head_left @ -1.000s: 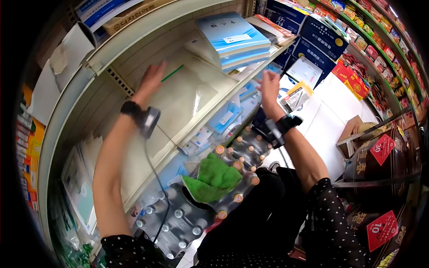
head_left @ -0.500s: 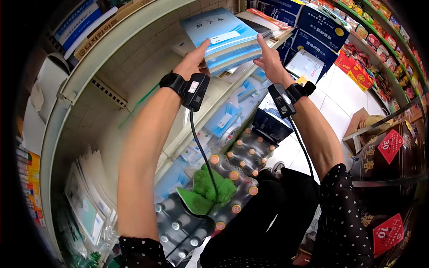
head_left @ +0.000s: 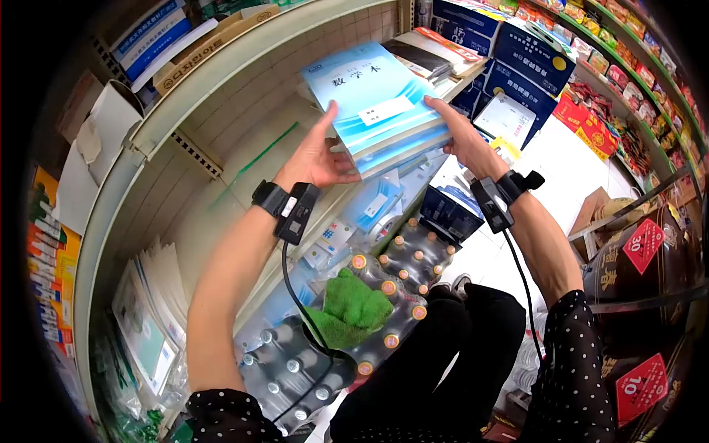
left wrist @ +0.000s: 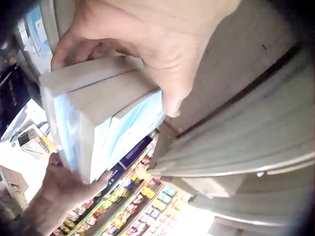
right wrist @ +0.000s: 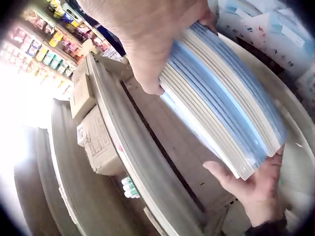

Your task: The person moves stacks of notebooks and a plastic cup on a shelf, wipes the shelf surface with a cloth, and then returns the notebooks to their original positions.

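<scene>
A thick stack of blue-covered books (head_left: 377, 96) is held tilted above the shelf in the head view. My left hand (head_left: 314, 156) grips its left end, thumb on the top cover and fingers beneath. At the opposite end my right hand (head_left: 467, 140) grips it, thumb on the cover's edge. The left wrist view shows the left hand (left wrist: 147, 39) round the end of the stack (left wrist: 98, 108). In the right wrist view, the page edges of the stack (right wrist: 216, 93) show layered white and blue, with the right hand (right wrist: 147, 34) at the upper end.
Beneath the books runs a metal shelf (head_left: 199, 229), with dark magazines (head_left: 417, 57) at its far end. Bottle packs (head_left: 295, 365) and a green cloth (head_left: 351, 308) lie below. Dark blue boxes (head_left: 532, 59) stand beyond; large brown jars (head_left: 639, 258) are at the right.
Both hands moved from apart to the stack and took hold of its ends. The stack has since come off the shelf towards the body, its cover turned more to view.
</scene>
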`<state>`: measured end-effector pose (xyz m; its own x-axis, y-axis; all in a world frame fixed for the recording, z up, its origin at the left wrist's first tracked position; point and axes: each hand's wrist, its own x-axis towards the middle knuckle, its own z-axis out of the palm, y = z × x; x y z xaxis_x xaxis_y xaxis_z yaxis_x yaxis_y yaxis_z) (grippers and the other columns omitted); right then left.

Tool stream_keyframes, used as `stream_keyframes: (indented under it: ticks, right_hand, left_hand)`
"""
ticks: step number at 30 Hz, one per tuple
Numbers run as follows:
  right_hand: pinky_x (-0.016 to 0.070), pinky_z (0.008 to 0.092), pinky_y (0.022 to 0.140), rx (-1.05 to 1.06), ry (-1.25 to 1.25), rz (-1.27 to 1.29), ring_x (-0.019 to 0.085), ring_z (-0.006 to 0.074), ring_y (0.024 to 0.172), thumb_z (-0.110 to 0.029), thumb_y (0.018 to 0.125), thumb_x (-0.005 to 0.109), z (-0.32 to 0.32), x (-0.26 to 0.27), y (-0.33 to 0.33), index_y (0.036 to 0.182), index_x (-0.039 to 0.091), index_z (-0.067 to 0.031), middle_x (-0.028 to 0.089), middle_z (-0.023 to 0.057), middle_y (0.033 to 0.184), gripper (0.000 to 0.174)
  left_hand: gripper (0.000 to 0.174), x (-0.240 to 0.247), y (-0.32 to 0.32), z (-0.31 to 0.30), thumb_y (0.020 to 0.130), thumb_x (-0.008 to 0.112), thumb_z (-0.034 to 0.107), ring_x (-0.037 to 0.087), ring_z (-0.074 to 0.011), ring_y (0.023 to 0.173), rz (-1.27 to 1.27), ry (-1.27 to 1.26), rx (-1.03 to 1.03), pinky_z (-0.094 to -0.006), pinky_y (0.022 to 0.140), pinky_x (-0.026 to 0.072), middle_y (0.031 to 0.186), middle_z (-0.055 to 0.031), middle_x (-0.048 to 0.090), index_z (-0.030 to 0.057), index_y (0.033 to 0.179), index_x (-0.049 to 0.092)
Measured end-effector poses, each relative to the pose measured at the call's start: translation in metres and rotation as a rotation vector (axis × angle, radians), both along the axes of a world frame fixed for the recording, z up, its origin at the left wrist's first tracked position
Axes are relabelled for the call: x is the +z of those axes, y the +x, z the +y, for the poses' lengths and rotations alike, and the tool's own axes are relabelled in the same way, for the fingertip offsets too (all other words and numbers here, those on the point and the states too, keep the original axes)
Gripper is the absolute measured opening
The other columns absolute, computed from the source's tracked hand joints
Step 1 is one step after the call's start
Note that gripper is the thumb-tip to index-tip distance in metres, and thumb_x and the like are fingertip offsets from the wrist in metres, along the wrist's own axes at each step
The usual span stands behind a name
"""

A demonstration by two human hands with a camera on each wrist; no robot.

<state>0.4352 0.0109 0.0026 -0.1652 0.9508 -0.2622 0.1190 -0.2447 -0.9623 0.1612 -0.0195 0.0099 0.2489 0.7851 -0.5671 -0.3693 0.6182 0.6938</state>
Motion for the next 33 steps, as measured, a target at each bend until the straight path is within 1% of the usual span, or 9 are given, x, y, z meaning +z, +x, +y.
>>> stream_keyframes:
  ticks: [3,6,9,12,21,26,29,30,33]
  right_hand:
    - [0.0342,0.0298,0.077,-0.017,0.014,0.075,0.049,0.0189,0.1,-0.064,0.081,0.06,-0.004,-0.006,-0.002,0.131,0.053,-0.0073,0.058,0.0085,0.118,0.076]
    - [0.0348,0.0324,0.085,-0.02,0.018,0.115,0.049,0.0217,0.11,-0.063,0.081,0.061,-0.008,-0.004,-0.005,0.136,0.049,-0.0063,0.056,0.0112,0.125,0.08]
    - [0.035,0.0318,0.085,-0.081,-0.002,0.104,0.048,0.02,0.112,-0.062,0.081,0.061,-0.014,0.002,-0.01,0.134,0.051,-0.0068,0.056,0.0111,0.124,0.077]
    - [0.0333,0.0303,0.076,-0.076,0.028,0.165,0.046,0.0154,0.093,-0.063,0.079,0.063,-0.007,-0.01,-0.006,0.122,0.057,-0.0066,0.056,0.0049,0.106,0.071]
    - [0.0337,0.0304,0.069,-0.079,0.03,0.044,0.049,0.0189,0.085,-0.059,0.074,0.07,-0.048,-0.003,-0.035,0.117,0.059,0.0037,0.06,0.009,0.1,0.077]
    - [0.0345,0.0298,0.076,0.047,0.072,0.033,0.05,0.0155,0.091,-0.065,0.075,0.065,-0.057,0.024,-0.089,0.118,0.06,0.0003,0.061,0.0054,0.104,0.078]
    - [0.0388,0.0286,0.075,0.25,0.086,0.065,0.052,0.0173,0.089,-0.043,0.087,0.063,-0.051,0.036,-0.111,0.128,0.054,-0.0027,0.06,0.0068,0.109,0.058]
    - [0.0437,0.0288,0.072,0.408,0.798,-0.266,0.054,0.0206,0.088,-0.008,0.092,0.05,-0.042,0.003,-0.111,0.138,0.047,-0.0118,0.06,0.0119,0.116,0.046]
    - [0.0473,0.0323,0.079,0.424,0.713,-0.194,0.056,0.0266,0.096,0.01,0.084,0.04,-0.03,-0.001,-0.136,0.14,0.044,-0.0175,0.058,0.0163,0.119,0.062]
  left_hand:
    - [0.127,-0.019,-0.019,0.018,0.064,0.074,0.075,0.05,-0.0347,0.118,-0.028,0.103,-0.061,-0.0608,0.107,0.0271,0.134,-0.0238,0.041,-0.0047,0.147,0.02]
    - [0.121,-0.036,-0.025,0.062,0.068,0.072,0.074,0.054,-0.0318,0.111,-0.119,0.227,0.048,-0.0513,0.092,0.0444,0.134,-0.0231,0.041,-0.0001,0.149,0.02]
    - [0.092,-0.034,-0.027,0.073,0.076,0.071,0.064,0.06,-0.0264,0.101,-0.069,0.421,0.07,-0.0397,0.078,0.0524,0.123,-0.0188,0.054,0.002,0.138,0.045]
    - [0.058,-0.029,-0.017,0.085,0.079,0.074,0.05,0.064,-0.0208,0.089,0.019,0.473,0.093,-0.0333,0.074,0.0529,0.103,-0.0128,0.067,0.0063,0.115,0.065]
    - [0.053,-0.024,-0.042,0.02,0.08,0.075,0.035,0.064,-0.0242,0.101,-0.1,0.389,0.236,-0.0363,0.09,0.0522,0.112,-0.0118,0.066,0.004,0.12,0.06]
    - [0.052,-0.03,-0.093,0.002,0.084,0.071,0.031,0.062,-0.0276,0.103,-0.204,0.431,0.343,-0.0389,0.093,0.0513,0.115,-0.0158,0.064,0.0,0.122,0.056]
    - [0.051,-0.04,-0.138,0.006,0.085,0.07,0.032,0.062,-0.0271,0.101,-0.144,0.467,0.373,-0.0381,0.091,0.0512,0.114,-0.0154,0.064,-0.0001,0.122,0.056]
    - [0.05,-0.042,-0.152,0.006,0.087,0.069,0.033,0.063,-0.0261,0.1,-0.091,0.496,0.373,-0.0367,0.089,0.051,0.112,-0.0142,0.064,-0.0003,0.122,0.056]
    - [0.051,-0.064,-0.186,0.014,0.088,0.067,0.034,0.061,-0.0256,0.104,-0.059,0.51,0.444,-0.0355,0.09,0.0504,0.115,-0.0141,0.063,-0.001,0.124,0.054]
